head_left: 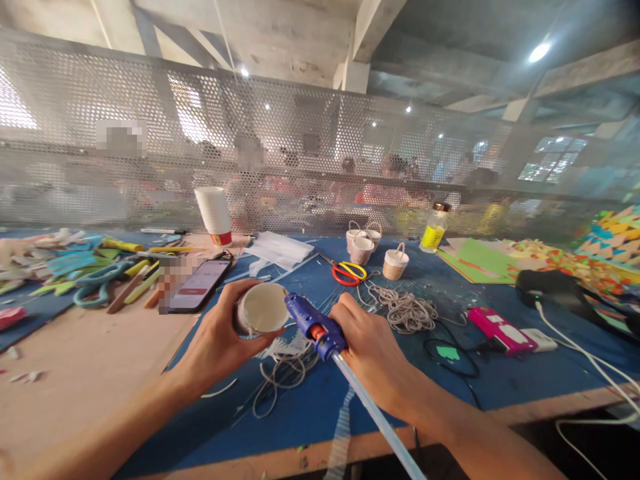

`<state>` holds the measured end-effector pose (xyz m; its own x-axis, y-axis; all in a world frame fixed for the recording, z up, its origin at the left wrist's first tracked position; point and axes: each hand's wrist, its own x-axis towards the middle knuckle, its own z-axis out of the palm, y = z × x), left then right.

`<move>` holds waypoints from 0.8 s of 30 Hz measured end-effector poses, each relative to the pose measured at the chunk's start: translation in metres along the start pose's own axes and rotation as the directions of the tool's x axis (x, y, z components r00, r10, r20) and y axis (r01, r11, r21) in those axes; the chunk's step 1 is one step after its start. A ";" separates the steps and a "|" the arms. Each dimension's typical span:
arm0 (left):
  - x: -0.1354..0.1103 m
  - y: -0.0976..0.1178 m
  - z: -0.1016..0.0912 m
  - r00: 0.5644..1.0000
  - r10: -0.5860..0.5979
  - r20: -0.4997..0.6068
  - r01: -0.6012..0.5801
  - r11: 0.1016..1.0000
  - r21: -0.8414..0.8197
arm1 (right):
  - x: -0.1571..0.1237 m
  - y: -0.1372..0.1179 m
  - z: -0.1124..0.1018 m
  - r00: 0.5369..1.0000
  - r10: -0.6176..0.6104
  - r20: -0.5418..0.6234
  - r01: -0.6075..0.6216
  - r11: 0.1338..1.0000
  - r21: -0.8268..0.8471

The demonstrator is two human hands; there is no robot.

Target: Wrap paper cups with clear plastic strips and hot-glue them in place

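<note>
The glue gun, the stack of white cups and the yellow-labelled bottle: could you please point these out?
Glue gun (305, 316), head view: its blue barrel.
Stack of white cups (213, 211), head view: the cups' sides.
Yellow-labelled bottle (433, 235), head view: its label.

We were in what looked like a craft workshop: the blue worktop (225, 433) held tangled cord (413, 312), red-and-yellow-handled scissors (343, 283), stacked paper cups (214, 213) and small handled baskets (395, 267), and a hot-glue gun (305, 313) was held over it. We saw people (390, 190) beyond a perforated metal partition (310, 170), under bare concrete beams (377, 30).
</note>
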<state>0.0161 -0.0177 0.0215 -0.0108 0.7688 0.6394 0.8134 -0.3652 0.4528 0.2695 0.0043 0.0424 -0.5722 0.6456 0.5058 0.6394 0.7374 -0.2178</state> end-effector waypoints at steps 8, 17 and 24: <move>0.001 -0.003 0.000 0.999 -0.025 -0.036 0.025 1.000 -0.004 | -0.002 0.001 0.001 1.000 0.001 0.005 -0.001 1.000 -0.001; 0.002 -0.004 0.000 0.996 -0.076 -0.049 0.075 0.997 -0.013 | -0.002 0.002 0.002 1.000 0.005 0.005 -0.005 1.000 0.012; 0.004 -0.001 -0.001 0.991 -0.115 -0.061 0.110 0.991 -0.081 | 0.002 0.005 -0.002 0.998 0.032 -0.052 -0.018 0.965 0.262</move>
<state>0.0152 -0.0147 0.0242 -0.1400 0.7721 0.6199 0.7572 -0.3198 0.5695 0.2729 0.0090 0.0438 -0.5238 0.6580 0.5410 0.4928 0.7521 -0.4375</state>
